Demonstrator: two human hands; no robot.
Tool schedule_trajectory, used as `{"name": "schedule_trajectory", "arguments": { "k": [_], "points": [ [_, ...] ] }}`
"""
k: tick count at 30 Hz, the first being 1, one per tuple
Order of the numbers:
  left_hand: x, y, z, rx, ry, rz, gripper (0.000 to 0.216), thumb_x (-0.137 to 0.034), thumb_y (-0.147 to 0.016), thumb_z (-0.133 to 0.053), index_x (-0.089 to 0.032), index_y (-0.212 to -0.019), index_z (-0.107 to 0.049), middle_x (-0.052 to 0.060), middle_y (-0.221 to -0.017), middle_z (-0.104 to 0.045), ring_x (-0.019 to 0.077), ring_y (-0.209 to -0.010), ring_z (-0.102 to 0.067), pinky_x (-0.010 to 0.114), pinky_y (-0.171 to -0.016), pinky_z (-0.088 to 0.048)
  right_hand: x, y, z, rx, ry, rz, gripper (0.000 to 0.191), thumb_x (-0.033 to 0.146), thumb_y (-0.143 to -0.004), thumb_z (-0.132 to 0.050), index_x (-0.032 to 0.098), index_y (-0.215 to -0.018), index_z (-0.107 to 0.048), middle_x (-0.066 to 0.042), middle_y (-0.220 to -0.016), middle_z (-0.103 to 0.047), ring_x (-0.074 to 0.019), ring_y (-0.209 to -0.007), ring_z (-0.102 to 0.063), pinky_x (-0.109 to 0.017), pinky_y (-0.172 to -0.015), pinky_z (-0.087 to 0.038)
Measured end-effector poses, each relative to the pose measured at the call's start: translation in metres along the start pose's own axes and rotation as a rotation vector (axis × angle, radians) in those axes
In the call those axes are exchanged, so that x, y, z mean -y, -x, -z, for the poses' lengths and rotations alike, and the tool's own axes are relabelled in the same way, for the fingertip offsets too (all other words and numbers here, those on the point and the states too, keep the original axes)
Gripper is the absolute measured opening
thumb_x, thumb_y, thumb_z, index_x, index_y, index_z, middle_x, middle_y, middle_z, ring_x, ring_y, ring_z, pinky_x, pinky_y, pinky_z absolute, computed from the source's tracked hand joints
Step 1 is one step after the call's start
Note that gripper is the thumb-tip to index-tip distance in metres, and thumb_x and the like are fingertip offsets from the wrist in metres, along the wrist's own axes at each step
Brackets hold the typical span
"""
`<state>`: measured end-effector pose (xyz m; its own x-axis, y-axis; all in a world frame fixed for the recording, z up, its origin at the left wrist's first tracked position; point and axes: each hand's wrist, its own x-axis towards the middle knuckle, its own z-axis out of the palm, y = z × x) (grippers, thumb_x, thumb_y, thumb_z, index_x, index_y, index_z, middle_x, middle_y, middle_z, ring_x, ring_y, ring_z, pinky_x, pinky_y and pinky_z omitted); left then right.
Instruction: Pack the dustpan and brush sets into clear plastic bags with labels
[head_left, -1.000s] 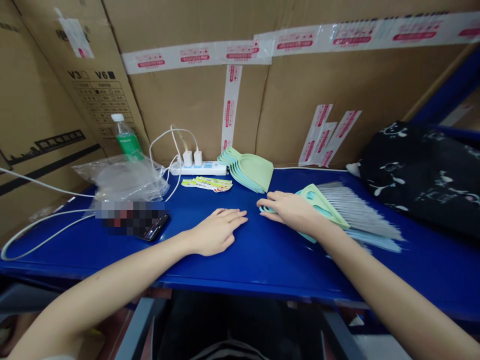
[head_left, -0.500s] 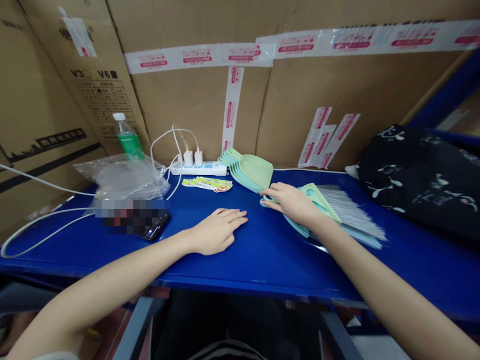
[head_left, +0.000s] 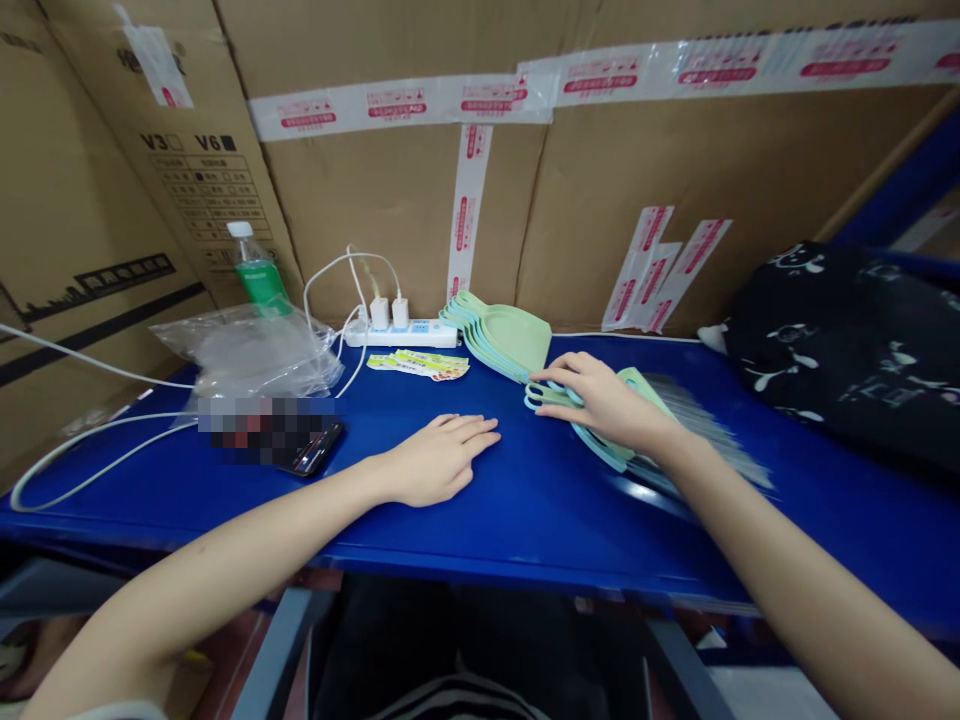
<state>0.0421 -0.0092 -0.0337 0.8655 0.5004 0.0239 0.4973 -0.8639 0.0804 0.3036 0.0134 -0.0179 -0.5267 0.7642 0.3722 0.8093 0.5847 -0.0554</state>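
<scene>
My left hand (head_left: 442,460) lies flat, palm down, on the blue table (head_left: 480,520), with its fingers stretched out and nothing in it. My right hand (head_left: 600,400) reaches over a pile of pale green and light blue hand brushes (head_left: 641,385). Its thumb and fingers bend round the looped handle ends, and the palm hides part of the brush heads. Grey bristles (head_left: 712,430) fan out to the right beneath my forearm. Just beyond the handles sits a nested stack of green and blue dustpans (head_left: 514,335).
Behind stand taped cardboard boxes (head_left: 375,200). A white power strip (head_left: 412,333) with chargers, flat packets (head_left: 420,364), a clear plastic bag (head_left: 247,355), a green-labelled bottle (head_left: 260,275) and a phone (head_left: 315,450) lie leftward. A black patterned cloth bundle (head_left: 847,340) rests at right.
My right hand has shifted slightly right and back along the brush handles, with more of the handle ends showing between thumb and fingers. My left hand stays in place.
</scene>
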Motion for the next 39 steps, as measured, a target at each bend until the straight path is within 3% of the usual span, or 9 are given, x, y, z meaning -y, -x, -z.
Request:
{"name": "schedule_trajectory", "arguments": {
  "k": [6,9,14,18,22,28,32,37,39],
  "points": [
    [0.001,0.000,0.000,0.011,0.017,-0.007,0.050,-0.014,-0.088,-0.039,-0.009,-0.138,-0.041,0.015,-0.149,-0.037,0.0243,-0.139,-0.031,0.042,-0.114,-0.027,-0.006,-0.005,0.011,0.127,-0.159,-0.046,0.042,0.053,-0.084,-0.051,0.020,-0.106,-0.066,-0.012,-0.101,-0.068,-0.0284,-0.094,-0.062,-0.040,-0.081,-0.047],
    [0.002,0.000,0.000,0.011,0.026,-0.010,0.050,-0.015,-0.088,-0.038,-0.009,-0.138,-0.041,0.015,-0.149,-0.037,0.0244,-0.139,-0.031,0.042,-0.114,-0.028,-0.007,-0.014,0.017,0.173,-0.183,-0.068,0.034,0.051,-0.078,-0.058,0.022,-0.092,-0.067,-0.008,-0.091,-0.070,-0.0265,-0.084,-0.064,-0.037,-0.075,-0.048],
    [0.004,0.001,-0.003,-0.019,0.025,-0.010,0.050,-0.015,-0.088,-0.037,-0.012,-0.138,-0.041,0.012,-0.150,-0.036,0.0229,-0.139,-0.032,0.042,-0.113,-0.029,-0.003,-0.022,0.015,0.128,-0.207,-0.182,0.025,0.046,-0.068,-0.069,0.022,-0.075,-0.066,-0.005,-0.076,-0.070,-0.0245,-0.077,-0.065,-0.034,-0.070,-0.049],
    [0.003,0.001,-0.002,-0.008,0.027,-0.005,0.050,-0.015,-0.088,-0.037,-0.010,-0.138,-0.041,0.014,-0.149,-0.037,0.0239,-0.139,-0.032,0.042,-0.113,-0.029,-0.001,-0.016,0.008,-0.014,-0.279,-0.189,0.029,0.048,-0.071,-0.066,0.021,-0.082,-0.068,-0.007,-0.084,-0.071,-0.0246,-0.081,-0.066,-0.036,-0.075,-0.051],
    [0.002,0.000,0.000,0.004,0.024,-0.013,0.050,-0.015,-0.088,-0.037,-0.009,-0.138,-0.041,0.015,-0.149,-0.036,0.0239,-0.139,-0.031,0.042,-0.114,-0.028,-0.004,-0.010,0.008,-0.046,-0.317,-0.133,0.038,0.053,-0.072,-0.063,0.021,-0.090,-0.070,-0.009,-0.093,-0.072,-0.0261,-0.086,-0.067,-0.040,-0.080,-0.052],
    [0.003,0.001,0.000,-0.001,0.027,-0.015,0.050,-0.016,-0.088,-0.036,-0.011,-0.138,-0.040,0.013,-0.150,-0.036,0.0226,-0.139,-0.031,0.042,-0.114,-0.028,-0.014,-0.001,0.025,0.050,-0.299,-0.160,0.058,0.060,-0.068,-0.064,0.021,-0.111,-0.067,-0.010,-0.114,-0.068,-0.0307,-0.105,-0.062,-0.046,-0.092,-0.049],
    [0.004,0.001,-0.001,-0.007,0.030,-0.022,0.050,-0.015,-0.088,-0.036,-0.012,-0.138,-0.041,0.013,-0.150,-0.036,0.0221,-0.139,-0.031,0.042,-0.114,-0.028,-0.025,0.009,0.040,0.185,-0.300,-0.241,0.076,0.062,-0.064,-0.066,0.020,-0.128,-0.059,-0.011,-0.131,-0.060,-0.0337,-0.117,-0.056,-0.049,-0.098,-0.047],
    [0.004,0.000,-0.001,0.005,0.028,-0.022,0.050,-0.014,-0.088,-0.037,-0.009,-0.138,-0.041,0.014,-0.149,-0.036,0.0231,-0.140,-0.031,0.043,-0.114,-0.027,-0.031,0.015,0.049,0.270,-0.311,-0.275,0.067,0.059,-0.064,-0.068,0.030,-0.124,-0.062,-0.005,-0.129,-0.061,-0.0340,-0.117,-0.056,-0.050,-0.098,-0.049],
    [0.004,-0.001,-0.001,0.012,0.027,-0.023,0.051,-0.014,-0.088,-0.037,-0.009,-0.138,-0.040,0.015,-0.150,-0.036,0.0234,-0.140,-0.030,0.043,-0.114,-0.028,-0.031,0.015,0.051,0.268,-0.322,-0.293,0.066,0.059,-0.065,-0.066,0.027,-0.123,-0.064,-0.006,-0.126,-0.064,-0.0342,-0.115,-0.058,-0.050,-0.098,-0.049]
  ]
}}
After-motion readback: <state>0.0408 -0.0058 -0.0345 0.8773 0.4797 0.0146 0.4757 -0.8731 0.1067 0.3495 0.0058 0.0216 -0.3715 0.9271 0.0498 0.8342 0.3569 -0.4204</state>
